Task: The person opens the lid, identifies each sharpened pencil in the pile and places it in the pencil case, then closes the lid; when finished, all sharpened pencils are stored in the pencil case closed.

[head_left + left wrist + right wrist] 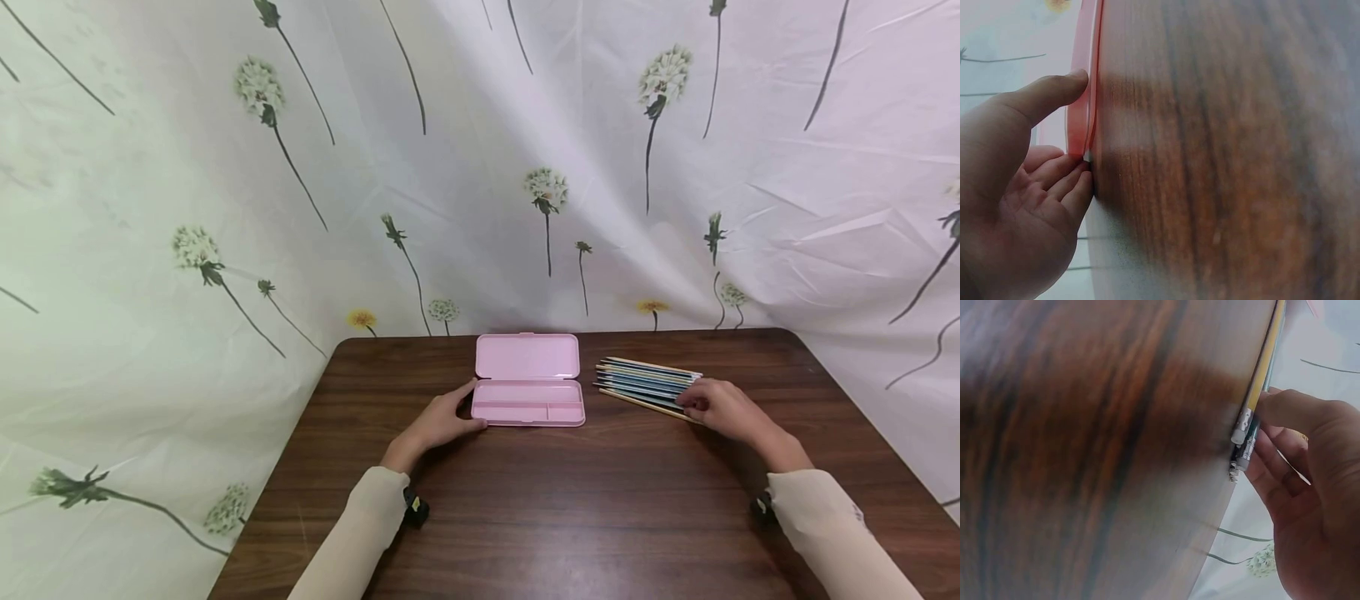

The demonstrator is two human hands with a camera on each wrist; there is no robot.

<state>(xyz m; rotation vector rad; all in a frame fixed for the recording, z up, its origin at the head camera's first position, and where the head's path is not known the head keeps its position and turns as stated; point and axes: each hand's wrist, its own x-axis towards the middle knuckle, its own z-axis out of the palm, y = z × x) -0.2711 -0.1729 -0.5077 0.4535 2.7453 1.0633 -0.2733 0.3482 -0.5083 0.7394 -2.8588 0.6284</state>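
A pink pencil case (527, 402) lies with its lid (527, 356) folded back, showing a long compartment and smaller ones at the front. My left hand (441, 419) holds its left end, thumb at the front corner, fingers at the back; the left wrist view shows the thumb (1063, 94) against the pink side wall. To the right, several pencils (645, 384) lie side by side, tips toward the case. Over their eraser ends, my right hand (723, 408) pinches a pencil with curled fingers; exactly which one is partly hidden. A yellow pencil (1262, 369) lies nearest the right wrist camera.
Both things rest on a dark brown wooden table (540, 508). Behind it and at the sides hangs a white cloth (480, 167) printed with dandelions. The table's back edge runs close behind the case lid.
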